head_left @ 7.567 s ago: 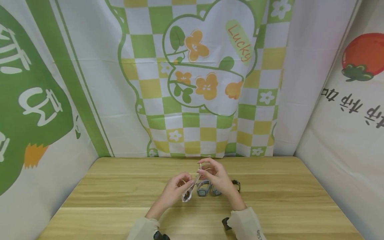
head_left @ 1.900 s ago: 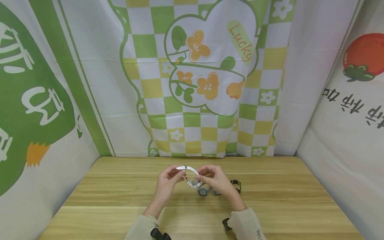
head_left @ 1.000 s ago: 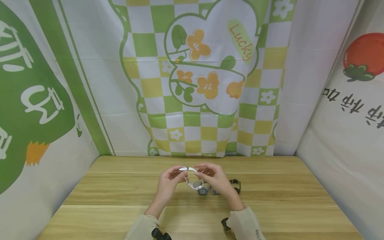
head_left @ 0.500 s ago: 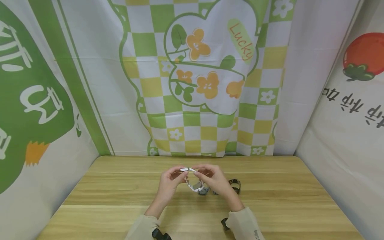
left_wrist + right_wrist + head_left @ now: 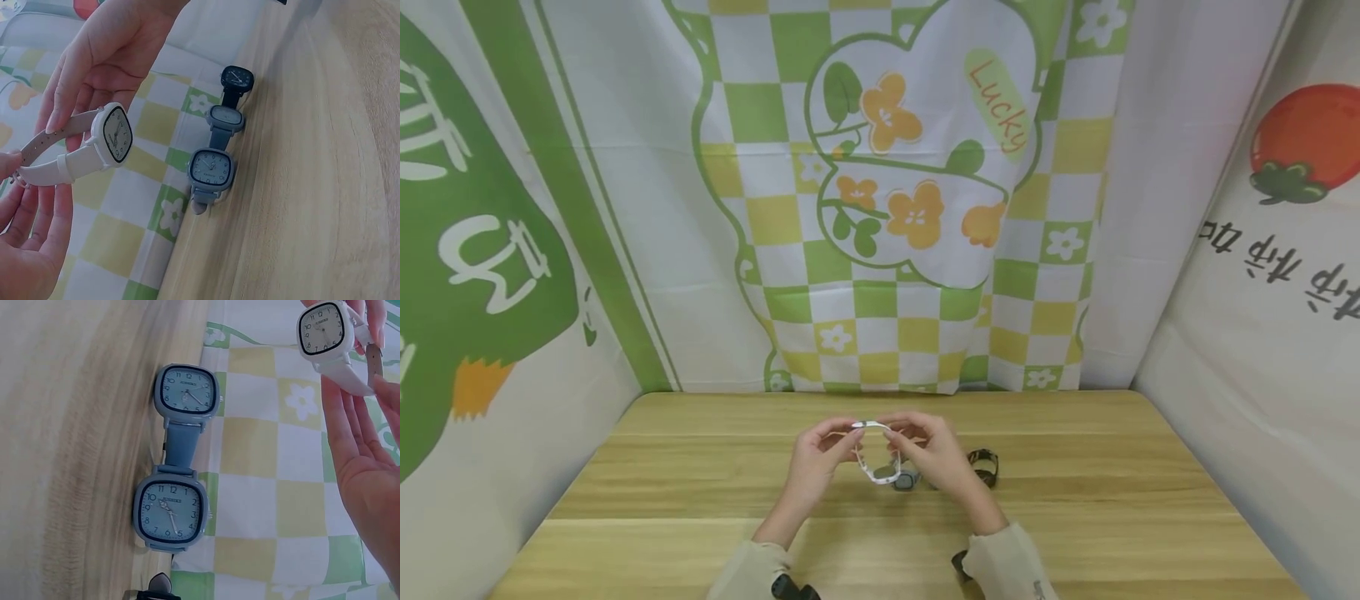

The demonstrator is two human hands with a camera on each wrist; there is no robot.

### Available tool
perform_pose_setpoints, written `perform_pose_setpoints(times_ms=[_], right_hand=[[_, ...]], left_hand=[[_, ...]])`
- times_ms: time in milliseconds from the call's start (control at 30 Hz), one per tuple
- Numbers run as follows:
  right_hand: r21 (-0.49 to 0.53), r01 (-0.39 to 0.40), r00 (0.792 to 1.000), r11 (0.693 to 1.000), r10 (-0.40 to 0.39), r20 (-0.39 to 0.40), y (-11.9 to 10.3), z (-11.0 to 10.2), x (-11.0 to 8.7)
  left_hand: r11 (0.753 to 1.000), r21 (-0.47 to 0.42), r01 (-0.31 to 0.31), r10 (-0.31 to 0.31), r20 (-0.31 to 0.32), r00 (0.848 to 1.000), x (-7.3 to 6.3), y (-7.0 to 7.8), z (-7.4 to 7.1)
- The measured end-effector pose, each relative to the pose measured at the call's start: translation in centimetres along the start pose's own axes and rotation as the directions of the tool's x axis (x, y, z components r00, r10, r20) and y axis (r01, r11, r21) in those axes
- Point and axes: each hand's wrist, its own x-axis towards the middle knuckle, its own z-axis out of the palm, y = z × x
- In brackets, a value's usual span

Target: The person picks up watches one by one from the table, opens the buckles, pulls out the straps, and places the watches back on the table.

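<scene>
A white wristwatch (image 5: 886,478) is held up over the table, its strap bent round into a loop and its dial hanging low. My left hand (image 5: 811,454) pinches the strap on the left, near the buckle, at the ends of the loop in the left wrist view. On the other side my right hand (image 5: 938,454) holds the strap between thumb and fingers. The square dial (image 5: 117,134) has a black border, and the strap's inner face (image 5: 44,144) looks brownish with a row of holes.
Two grey-blue watches (image 5: 211,169) and a black watch (image 5: 983,468) stand in a row on the wooden table (image 5: 1075,517). My right hand covers much of the middle one in the head view. A printed curtain (image 5: 917,333) hangs behind the table.
The strap, earlier drawn out between my hands, is now a loop. Over the last two seconds the dial has swung down and slightly left, while both hands keep their grip.
</scene>
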Motion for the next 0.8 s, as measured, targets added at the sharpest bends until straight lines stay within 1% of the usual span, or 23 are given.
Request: perform_pose_setpoints(times_ms=[167, 267, 500, 600, 800], right_hand=[[0.023, -0.006, 1.000, 1.000, 0.007, -0.024, 0.3, 0.4, -0.1], [0.036, -0.011, 0.999, 0.999, 0.012, -0.032, 0.3, 0.5, -0.2], [0.028, -0.010, 1.000, 1.000, 0.011, -0.028, 0.2, 0.6, -0.3], [0.026, -0.008, 1.000, 1.000, 0.008, -0.021, 0.1, 0.5, -0.3], [0.013, -0.037, 0.999, 0.999, 0.037, -0.014, 0.0, 0.4, -0.2]], left_hand=[[0.999, 0.022, 0.029, -0.029, 0.005, 1.000, 0.2, -0.1, -0.6], [0.999, 0.032, 0.032, -0.033, 0.011, 0.999, 0.4, 0.0, -0.8], [0.998, 0.040, 0.046, -0.047, 0.026, 0.999, 0.4, -0.1, -1.1], [0.998, 0.047, 0.042, -0.044, 0.038, 0.998, 0.3, 0.0, -1.1], [0.996, 0.060, 0.065, -0.068, 0.057, 0.996, 0.4, 0.2, -1.3]])
